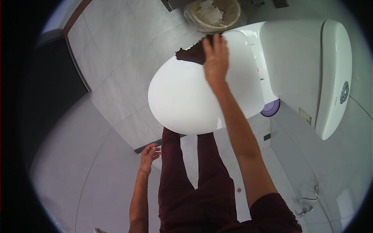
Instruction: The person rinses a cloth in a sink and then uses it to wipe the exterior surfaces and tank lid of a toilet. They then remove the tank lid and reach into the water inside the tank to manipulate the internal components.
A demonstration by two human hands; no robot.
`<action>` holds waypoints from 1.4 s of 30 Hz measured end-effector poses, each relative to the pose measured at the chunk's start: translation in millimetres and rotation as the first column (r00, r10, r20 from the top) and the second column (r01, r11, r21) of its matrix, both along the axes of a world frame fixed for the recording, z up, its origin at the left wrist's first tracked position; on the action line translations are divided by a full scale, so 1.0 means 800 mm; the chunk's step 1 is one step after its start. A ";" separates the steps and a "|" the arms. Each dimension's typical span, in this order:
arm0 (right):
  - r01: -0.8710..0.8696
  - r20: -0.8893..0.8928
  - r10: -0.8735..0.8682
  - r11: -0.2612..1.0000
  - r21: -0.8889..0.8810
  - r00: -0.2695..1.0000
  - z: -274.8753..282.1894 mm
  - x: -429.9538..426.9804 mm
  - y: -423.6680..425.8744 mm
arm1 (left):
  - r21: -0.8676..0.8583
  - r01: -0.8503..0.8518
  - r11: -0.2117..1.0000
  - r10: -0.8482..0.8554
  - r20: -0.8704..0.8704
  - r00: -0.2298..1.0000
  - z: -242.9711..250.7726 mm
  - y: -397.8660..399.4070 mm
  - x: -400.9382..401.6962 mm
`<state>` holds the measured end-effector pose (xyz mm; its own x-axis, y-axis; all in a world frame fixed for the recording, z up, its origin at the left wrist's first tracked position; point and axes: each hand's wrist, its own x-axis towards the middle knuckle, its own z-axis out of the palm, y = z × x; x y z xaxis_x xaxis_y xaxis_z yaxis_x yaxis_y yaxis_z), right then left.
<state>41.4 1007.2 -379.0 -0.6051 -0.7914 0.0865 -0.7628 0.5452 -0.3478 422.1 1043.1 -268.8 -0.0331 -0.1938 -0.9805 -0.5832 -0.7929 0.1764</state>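
Observation:
My right hand [216, 62] reaches across the closed white toilet lid [180, 93], its fingers on a dark brown cloth [192, 54] with a ragged-looking edge. The cloth lies over the lid's far edge, and part of it is covered by the hand, which is slightly blurred. My left hand [150, 155] hangs beside my left thigh, fingers loosely apart and holding nothing. To the right of the lid rises the toilet's white cistern [291, 61], with a round chrome flush button [344, 91] on its top.
Beyond the lid stands a lined waste basket [215, 14] holding crumpled paper. A purple round object [270, 108] shows beneath the toilet's rear. At lower right, a shower tap [305, 210] with a hose is on the wall. A dark panel [55, 96] is at left, over grey floor tiles [125, 58].

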 end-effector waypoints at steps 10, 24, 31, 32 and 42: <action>-0.590 0.206 0.574 0.807 0.018 0.792 0.018 0.188 0.096 | -0.028 -0.056 0.998 0.055 -0.044 0.998 -0.002 -0.032 -0.002; -0.011 -0.146 0.009 1.000 -0.012 0.989 -0.018 0.019 0.001 | -0.174 -0.062 0.983 0.067 0.024 0.997 -0.073 -0.057 -0.078; -0.461 0.166 0.454 0.888 0.001 0.875 0.031 0.151 0.147 | -0.056 -0.196 0.979 0.190 -0.098 0.977 -0.105 -0.057 -0.100; -0.530 0.155 0.518 0.847 0.046 0.841 0.032 0.145 0.179 | -0.062 -0.193 0.979 0.189 -0.072 0.979 -0.107 -0.057 -0.096; -0.041 0.038 0.036 0.987 0.154 0.999 0.059 -0.054 0.312 | -0.052 -0.144 0.988 0.140 -0.073 0.987 -0.122 -0.055 -0.095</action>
